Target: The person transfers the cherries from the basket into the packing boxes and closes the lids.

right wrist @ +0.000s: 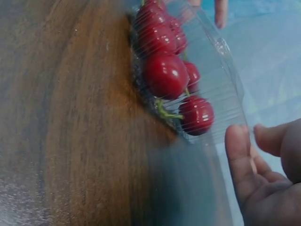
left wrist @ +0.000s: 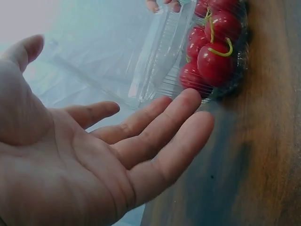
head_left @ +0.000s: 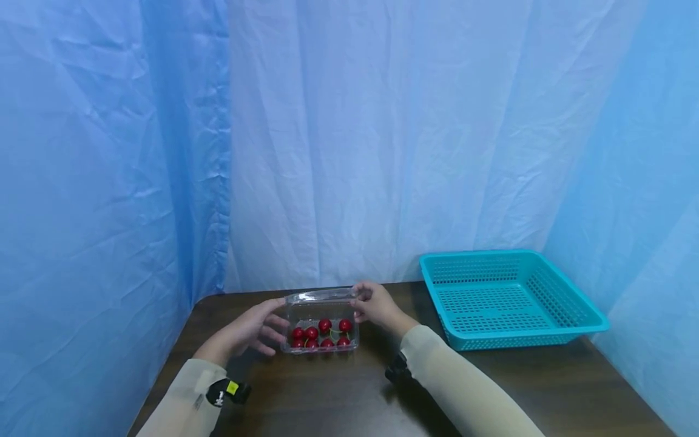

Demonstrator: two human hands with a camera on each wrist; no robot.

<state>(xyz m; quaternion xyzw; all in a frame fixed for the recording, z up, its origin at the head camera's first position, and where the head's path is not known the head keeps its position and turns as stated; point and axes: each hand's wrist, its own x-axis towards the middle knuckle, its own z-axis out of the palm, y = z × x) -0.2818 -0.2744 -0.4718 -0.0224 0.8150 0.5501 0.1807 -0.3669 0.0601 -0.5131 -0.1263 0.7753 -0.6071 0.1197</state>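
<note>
A clear plastic box (head_left: 321,351) stands on the table with several red cherries (head_left: 324,326) in it, some with green stems. Its transparent lid (head_left: 322,295) is raised along the far side. My right hand (head_left: 377,306) is at the box's far right corner, pinching the clear plastic edge between thumb and fingers. On the other side, my left hand (head_left: 253,328) is spread with its fingers extended, fingertips right at the box's left side. The left wrist view shows that palm bare, with the cherries (left wrist: 215,63) beyond the fingertips.
A turquoise perforated basket (head_left: 516,338) sits at the right rear of the dark wooden table (head_left: 327,400). Light blue curtains (head_left: 382,133) hang behind and on both sides. Both wrists wear black camera mounts.
</note>
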